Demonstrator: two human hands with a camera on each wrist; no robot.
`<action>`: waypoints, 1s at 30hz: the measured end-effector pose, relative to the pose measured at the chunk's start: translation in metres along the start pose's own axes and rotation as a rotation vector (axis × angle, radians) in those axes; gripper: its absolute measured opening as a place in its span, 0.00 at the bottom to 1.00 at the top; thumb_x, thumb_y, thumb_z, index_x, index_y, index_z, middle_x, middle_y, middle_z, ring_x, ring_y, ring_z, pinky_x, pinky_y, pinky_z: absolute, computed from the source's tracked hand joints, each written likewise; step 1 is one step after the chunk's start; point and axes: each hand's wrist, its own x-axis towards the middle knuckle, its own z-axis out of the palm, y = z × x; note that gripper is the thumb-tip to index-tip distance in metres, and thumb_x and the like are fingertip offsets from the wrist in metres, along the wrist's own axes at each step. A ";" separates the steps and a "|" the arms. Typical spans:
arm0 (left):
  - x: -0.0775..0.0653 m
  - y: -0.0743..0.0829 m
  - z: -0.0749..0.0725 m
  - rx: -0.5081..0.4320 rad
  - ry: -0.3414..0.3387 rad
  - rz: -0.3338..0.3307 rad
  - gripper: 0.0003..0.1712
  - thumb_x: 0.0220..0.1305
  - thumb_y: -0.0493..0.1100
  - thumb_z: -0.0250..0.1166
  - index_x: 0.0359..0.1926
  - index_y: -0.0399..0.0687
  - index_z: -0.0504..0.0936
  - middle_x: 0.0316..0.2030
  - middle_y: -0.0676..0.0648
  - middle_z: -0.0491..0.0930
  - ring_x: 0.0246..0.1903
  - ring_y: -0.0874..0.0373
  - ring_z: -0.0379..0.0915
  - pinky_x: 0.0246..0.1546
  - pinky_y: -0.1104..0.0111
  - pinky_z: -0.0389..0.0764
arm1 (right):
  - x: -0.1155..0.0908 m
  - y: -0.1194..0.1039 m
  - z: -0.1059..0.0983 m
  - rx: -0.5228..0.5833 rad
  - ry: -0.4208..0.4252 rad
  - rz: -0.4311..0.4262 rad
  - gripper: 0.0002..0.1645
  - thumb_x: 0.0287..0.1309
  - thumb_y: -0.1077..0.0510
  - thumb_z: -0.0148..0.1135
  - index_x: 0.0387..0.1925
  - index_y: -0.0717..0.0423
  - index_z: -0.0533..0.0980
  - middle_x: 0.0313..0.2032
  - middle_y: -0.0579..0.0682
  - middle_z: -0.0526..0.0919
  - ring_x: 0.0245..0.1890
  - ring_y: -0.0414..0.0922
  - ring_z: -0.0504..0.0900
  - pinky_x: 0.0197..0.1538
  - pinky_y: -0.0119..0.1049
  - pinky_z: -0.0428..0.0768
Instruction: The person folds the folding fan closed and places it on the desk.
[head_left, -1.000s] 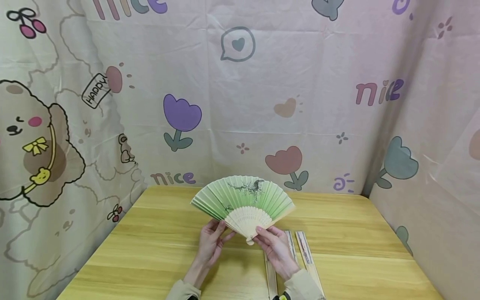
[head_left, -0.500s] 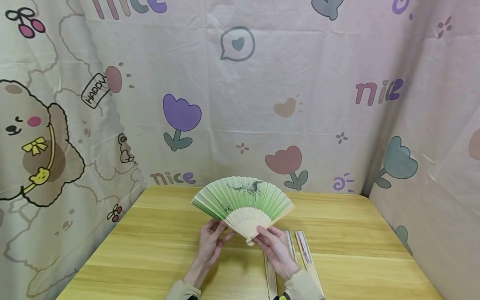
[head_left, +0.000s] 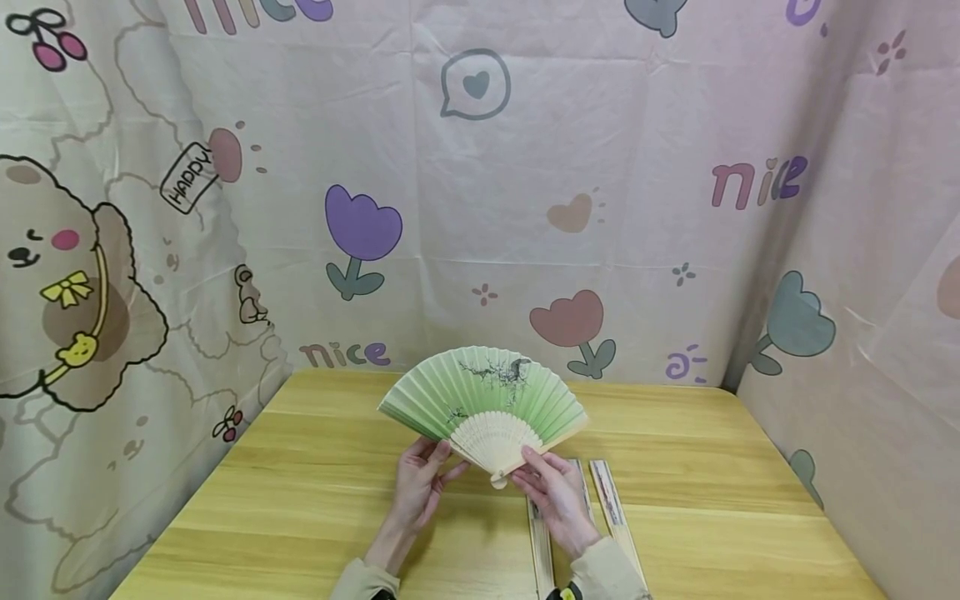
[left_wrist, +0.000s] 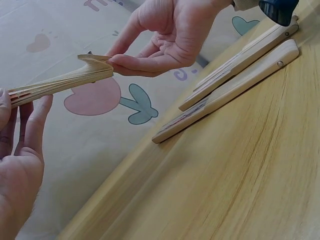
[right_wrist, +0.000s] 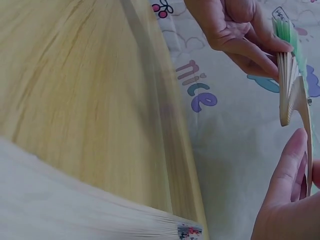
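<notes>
A green folding fan (head_left: pixel 517 396) with pale wooden ribs and a dark bird-and-branch print is spread and held above the table. The left hand (head_left: pixel 422 483) grips its left edge, thumb in front and fingers behind. At the right edge, just above the pivot, the right hand (head_left: pixel 561 500) pinches the outer rib. In the left wrist view, the fan's wooden ribs (left_wrist: pixel 75 81) show edge-on between both hands. The right wrist view has the left hand (right_wrist: pixel 240 25) on the stacked ribs and the right hand (right_wrist: pixel 285 200) on the outer rib.
Folded fans lie on the wooden table (head_left: pixel 300 500) beneath and beside the right forearm: one at the right (head_left: pixel 617 517), another at the left (head_left: pixel 542 554), and one between (head_left: pixel 582 487), partly hidden. Patterned cloth (head_left: pixel 480 167) hangs behind the table and along both sides.
The right thumb has moved slightly up along the outer rib. The fan's upper edge sits slightly higher. The left hand keeps its hold, and the folded fans stay put.
</notes>
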 end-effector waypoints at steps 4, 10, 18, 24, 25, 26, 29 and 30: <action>0.000 0.000 0.000 0.027 0.001 -0.004 0.25 0.75 0.25 0.45 0.55 0.50 0.83 0.50 0.52 0.87 0.49 0.62 0.84 0.51 0.63 0.88 | 0.000 0.000 -0.001 -0.002 0.015 0.006 0.09 0.66 0.59 0.64 0.28 0.50 0.80 0.25 0.45 0.87 0.27 0.38 0.87 0.43 0.31 0.92; 0.000 0.002 0.000 0.041 -0.041 0.008 0.26 0.76 0.25 0.44 0.57 0.50 0.82 0.53 0.51 0.86 0.51 0.62 0.84 0.50 0.63 0.89 | -0.001 -0.001 -0.002 -0.019 0.004 0.009 0.07 0.66 0.60 0.62 0.32 0.52 0.83 0.24 0.45 0.88 0.26 0.39 0.88 0.40 0.29 0.92; 0.000 0.004 0.002 0.091 -0.048 0.013 0.23 0.75 0.26 0.47 0.57 0.51 0.82 0.51 0.53 0.85 0.51 0.61 0.85 0.50 0.61 0.89 | -0.001 -0.001 -0.002 -0.032 -0.002 0.022 0.07 0.64 0.61 0.65 0.30 0.51 0.84 0.24 0.46 0.88 0.27 0.39 0.88 0.40 0.29 0.92; 0.001 0.003 0.002 0.144 -0.053 0.012 0.23 0.74 0.26 0.50 0.55 0.53 0.83 0.51 0.54 0.86 0.51 0.61 0.85 0.50 0.60 0.89 | 0.000 -0.001 -0.002 -0.050 -0.001 0.016 0.09 0.63 0.64 0.63 0.29 0.52 0.84 0.24 0.46 0.88 0.27 0.39 0.88 0.39 0.29 0.92; 0.001 0.003 0.002 0.145 -0.053 0.010 0.23 0.74 0.26 0.50 0.55 0.53 0.83 0.52 0.54 0.86 0.51 0.61 0.85 0.50 0.59 0.89 | 0.000 -0.001 -0.003 -0.051 -0.003 0.016 0.09 0.63 0.64 0.63 0.29 0.52 0.84 0.24 0.46 0.88 0.27 0.39 0.88 0.39 0.29 0.92; 0.001 0.003 0.002 0.148 -0.052 0.009 0.23 0.74 0.26 0.49 0.55 0.53 0.83 0.52 0.54 0.85 0.51 0.60 0.85 0.50 0.59 0.89 | 0.000 -0.001 -0.003 -0.052 -0.003 0.018 0.09 0.63 0.64 0.63 0.29 0.51 0.84 0.24 0.46 0.88 0.27 0.39 0.88 0.39 0.29 0.92; 0.001 0.002 0.001 0.149 -0.051 0.008 0.23 0.74 0.26 0.49 0.55 0.52 0.83 0.52 0.54 0.85 0.52 0.60 0.85 0.50 0.59 0.89 | 0.000 -0.001 -0.003 -0.053 -0.012 0.020 0.09 0.64 0.63 0.64 0.29 0.51 0.84 0.25 0.46 0.89 0.28 0.39 0.88 0.40 0.29 0.92; 0.001 0.002 0.001 0.150 -0.051 0.008 0.23 0.74 0.26 0.50 0.55 0.52 0.83 0.52 0.54 0.85 0.52 0.60 0.84 0.51 0.58 0.89 | 0.000 -0.001 -0.004 -0.054 -0.016 0.023 0.08 0.64 0.63 0.65 0.29 0.51 0.85 0.25 0.46 0.89 0.28 0.39 0.88 0.40 0.29 0.92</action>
